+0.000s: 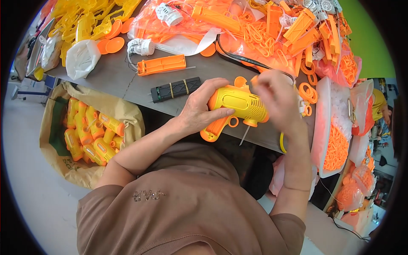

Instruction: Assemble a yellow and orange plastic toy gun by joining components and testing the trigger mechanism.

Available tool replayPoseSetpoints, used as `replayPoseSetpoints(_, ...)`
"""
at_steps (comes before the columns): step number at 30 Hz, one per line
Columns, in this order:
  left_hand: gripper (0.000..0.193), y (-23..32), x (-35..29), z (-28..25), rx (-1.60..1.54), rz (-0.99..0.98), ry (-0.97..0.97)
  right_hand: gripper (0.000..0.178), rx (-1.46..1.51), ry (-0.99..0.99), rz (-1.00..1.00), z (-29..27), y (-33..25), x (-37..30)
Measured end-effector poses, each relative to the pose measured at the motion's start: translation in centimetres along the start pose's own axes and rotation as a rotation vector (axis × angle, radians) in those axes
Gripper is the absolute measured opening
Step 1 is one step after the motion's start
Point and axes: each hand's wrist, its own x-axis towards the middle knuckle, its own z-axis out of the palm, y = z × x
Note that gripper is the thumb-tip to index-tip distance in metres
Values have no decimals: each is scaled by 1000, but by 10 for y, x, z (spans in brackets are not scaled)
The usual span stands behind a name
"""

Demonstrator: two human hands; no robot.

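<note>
My left hand (pixel 199 104) wraps round a yellow toy gun (pixel 238 102) with an orange handle, a vented barrel and a round orange piece sticking up on top. The gun is held over the table's near edge, tilted on its side. Beside its barrel, my right hand (pixel 276 95) is curled and a little blurred, with a small orange part (pixel 254 80) at its fingertips. A dark bar bound with rubber bands (pixel 176 89) lies left of the gun. Beyond that bar are an orange battery-box-like frame (pixel 161 65) and a white motor unit (pixel 142 46) with wires.
Orange parts (pixel 255 36) lie heaped at the back, with yellow shells (pixel 97 19) at the back left. At lower left, a brown sack (pixel 55 140) holds several yellow-orange toys. A white bin (pixel 319 140) of small orange pieces stands right, near orange rings (pixel 308 91).
</note>
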Motion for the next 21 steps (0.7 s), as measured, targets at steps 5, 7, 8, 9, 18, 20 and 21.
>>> replayPoseSetpoints(5, 57, 1, 3, 1, 43, 56, 12, 24, -89, -20, -209, 32, -21, -15)
replayPoseSetpoints(7, 58, 1, 3, 1, 31, 42, 19, 27, -139, -30, -255, 35, -21, -16)
replayPoseSetpoints(8, 58, 0, 3, 2, 32, 40, 21, 29, -156, -35, -258, 37, -20, -17)
replayPoseSetpoints(9, 58, 0, 2, 2, 27, 54, 24, 31, -173, -39, -261, 39, -19, -18)
replayPoseSetpoints(18, 56, -2, 2, 2, 6, 75, 40, 26, -159, 9, -208, 47, -23, -15)
replayPoseSetpoints(20, 56, -2, 2, 3, 12, 83, 45, 25, -146, 10, -179, 48, -25, -15)
replayPoseSetpoints(21, 56, -3, 2, 3, 19, 85, 47, 25, -135, 13, -149, 49, -26, -14)
